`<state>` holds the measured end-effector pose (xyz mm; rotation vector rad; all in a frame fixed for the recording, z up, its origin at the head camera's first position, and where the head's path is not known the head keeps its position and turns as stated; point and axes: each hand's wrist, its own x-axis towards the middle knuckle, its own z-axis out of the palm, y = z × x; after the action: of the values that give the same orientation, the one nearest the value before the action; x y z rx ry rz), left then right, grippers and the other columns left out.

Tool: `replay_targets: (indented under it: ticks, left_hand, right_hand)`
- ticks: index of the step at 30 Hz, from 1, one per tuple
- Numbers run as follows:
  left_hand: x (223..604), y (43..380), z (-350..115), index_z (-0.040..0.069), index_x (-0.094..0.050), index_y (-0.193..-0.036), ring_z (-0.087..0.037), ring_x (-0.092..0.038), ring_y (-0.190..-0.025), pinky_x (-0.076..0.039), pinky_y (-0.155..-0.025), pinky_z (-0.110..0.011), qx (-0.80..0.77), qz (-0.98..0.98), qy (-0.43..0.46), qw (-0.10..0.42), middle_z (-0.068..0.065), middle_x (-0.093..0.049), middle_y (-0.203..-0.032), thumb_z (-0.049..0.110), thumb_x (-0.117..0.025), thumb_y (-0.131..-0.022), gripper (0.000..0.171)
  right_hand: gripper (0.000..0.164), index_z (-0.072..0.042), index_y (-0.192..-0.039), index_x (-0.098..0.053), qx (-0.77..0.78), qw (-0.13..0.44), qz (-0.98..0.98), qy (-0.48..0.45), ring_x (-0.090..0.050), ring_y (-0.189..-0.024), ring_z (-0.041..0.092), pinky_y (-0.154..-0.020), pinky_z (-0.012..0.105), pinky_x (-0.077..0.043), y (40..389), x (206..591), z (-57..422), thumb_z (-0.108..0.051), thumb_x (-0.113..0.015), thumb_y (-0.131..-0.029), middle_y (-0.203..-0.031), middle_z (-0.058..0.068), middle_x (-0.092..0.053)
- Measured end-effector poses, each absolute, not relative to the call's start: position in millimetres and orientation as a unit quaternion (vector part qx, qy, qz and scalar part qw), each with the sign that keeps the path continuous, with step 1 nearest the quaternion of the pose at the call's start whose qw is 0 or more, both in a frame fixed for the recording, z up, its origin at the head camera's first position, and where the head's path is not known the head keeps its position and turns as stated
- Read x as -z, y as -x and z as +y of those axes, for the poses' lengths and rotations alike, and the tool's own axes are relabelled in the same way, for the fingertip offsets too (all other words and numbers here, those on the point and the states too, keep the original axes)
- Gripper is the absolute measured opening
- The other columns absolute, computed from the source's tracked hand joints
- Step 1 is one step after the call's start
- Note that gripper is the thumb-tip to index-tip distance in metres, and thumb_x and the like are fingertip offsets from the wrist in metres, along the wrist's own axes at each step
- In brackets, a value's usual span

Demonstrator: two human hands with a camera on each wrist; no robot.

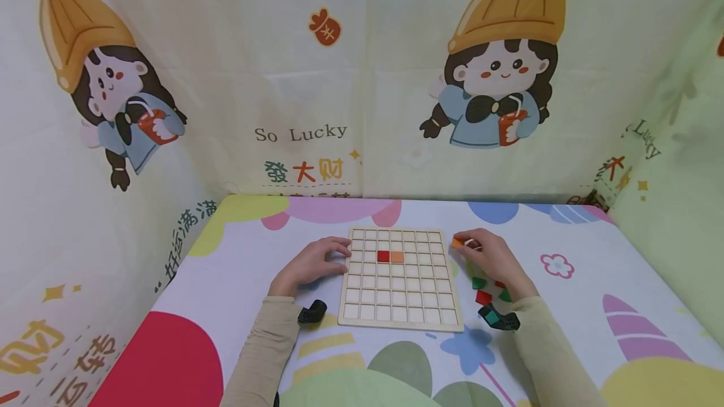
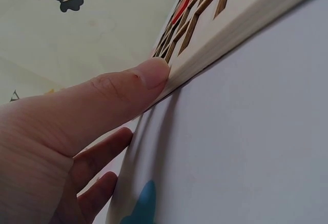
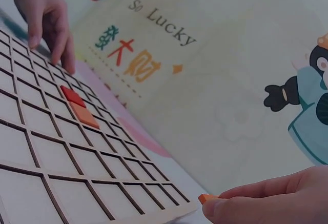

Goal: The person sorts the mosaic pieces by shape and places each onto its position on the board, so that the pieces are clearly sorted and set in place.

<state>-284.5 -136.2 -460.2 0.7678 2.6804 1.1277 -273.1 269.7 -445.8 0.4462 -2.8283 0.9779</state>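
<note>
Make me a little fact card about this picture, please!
Board: pale wooden grid board on a white, colourfully patterned table
On the board: red square tile, with an orange square tile just right of it
Left grip: touches the board's left edge
Right grip: pinches a small orange piece, near the board's far right corner
Loose: small red pieces and green pieces, right of the board

The white counter (image 1: 571, 237) is printed with coloured shapes, including a pink flower (image 1: 557, 266) and a blue star (image 1: 469, 349). On it lies the board (image 1: 399, 281), with green pieces (image 1: 478, 283) and red pieces (image 1: 483, 298) beside its right edge.
</note>
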Motion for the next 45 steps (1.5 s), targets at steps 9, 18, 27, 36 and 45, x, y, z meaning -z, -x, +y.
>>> replay_targets:
  ticks: [9,18,27,36,45]
  left_hand:
    - [462.2,285.4,-137.7,0.013,-0.072,-0.109,-0.023,-0.041,-0.137,-0.032,-0.114,-0.042,-0.376,0.889,-0.252,0.071,0.0,-0.055,-0.14,0.018,-0.077,-0.084,0.026]
    - [461.9,284.3,-137.6,0.012,-0.072,-0.109,-0.024,-0.042,-0.136,-0.032,-0.113,-0.044,-0.377,0.888,-0.255,0.072,-0.001,-0.055,-0.14,0.017,-0.077,-0.084,0.025]
    - [461.6,284.5,-138.2,0.014,-0.072,-0.109,-0.023,-0.042,-0.136,-0.033,-0.113,-0.043,-0.374,0.89,-0.25,0.071,0.0,-0.055,-0.14,0.018,-0.077,-0.084,0.025]
    - [461.3,285.5,-137.8,0.013,-0.072,-0.109,-0.023,-0.042,-0.136,-0.032,-0.114,-0.043,-0.374,0.889,-0.255,0.067,0.0,-0.055,-0.139,0.017,-0.077,-0.084,0.026]
    - [459.4,285.0,-137.2,0.012,-0.072,-0.11,-0.023,-0.043,-0.136,-0.033,-0.113,-0.043,-0.374,0.888,-0.258,0.065,0.001,-0.055,-0.139,0.018,-0.077,-0.084,0.027]
  right_hand:
    - [0.028,-0.004,-0.117,-0.071,-0.327,0.072,-0.927,-0.17,-0.062,-0.089,0.025,-0.082,0.043,-0.054,270.8,438.0,254.4,-0.013,-0.071,-0.09,-0.111,0.012,-0.066]
    - [0.028,-0.005,-0.115,-0.072,-0.332,0.078,-0.916,-0.209,-0.062,-0.087,0.021,-0.077,0.038,-0.054,268.9,432.6,239.5,-0.011,-0.073,-0.088,-0.106,0.01,-0.066]
    - [0.027,-0.004,-0.115,-0.071,-0.35,0.075,-0.905,-0.228,-0.065,-0.09,0.024,-0.081,0.044,-0.057,265.8,426.9,229.6,-0.011,-0.072,-0.089,-0.105,0.01,-0.065]
    - [0.028,-0.007,-0.117,-0.071,-0.355,0.048,-0.907,-0.221,-0.063,-0.087,0.019,-0.078,0.036,-0.056,263.9,427.4,217.1,-0.011,-0.072,-0.089,-0.109,0.008,-0.064]
    - [0.027,-0.008,-0.114,-0.072,-0.346,0.034,-0.909,-0.228,-0.063,-0.086,0.016,-0.078,0.033,-0.055,264.1,434.6,203.3,-0.014,-0.073,-0.088,-0.107,0.004,-0.064]
